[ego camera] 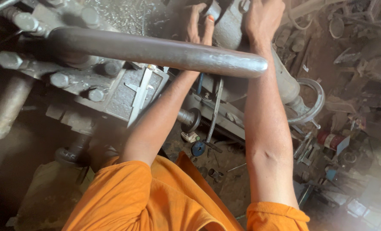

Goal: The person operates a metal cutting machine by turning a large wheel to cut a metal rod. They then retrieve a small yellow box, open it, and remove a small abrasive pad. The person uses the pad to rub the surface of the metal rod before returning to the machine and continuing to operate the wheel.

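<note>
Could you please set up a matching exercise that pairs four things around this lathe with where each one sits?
Things:
1. thick steel bar
2. caliper
3. left hand
4. right hand

Places:
A. gripping the grey machine body at the top, right of the other hand
B. lying across the picture over both forearms
C. resting on the flat machine bed below the bar
D. fingers on the machine just above the bar's right half

Pairs: 1-B, 2-C, 3-D, 4-A

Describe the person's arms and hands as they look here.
Both arms are bare from the short orange sleeves down to the fingers: no gloves, watch or bands show. The left hand has an orange-tinted thumbnail. The right hand shows no rings. The sleeves belong to a loose orange T-shirt, creased at the shoulders.
</note>
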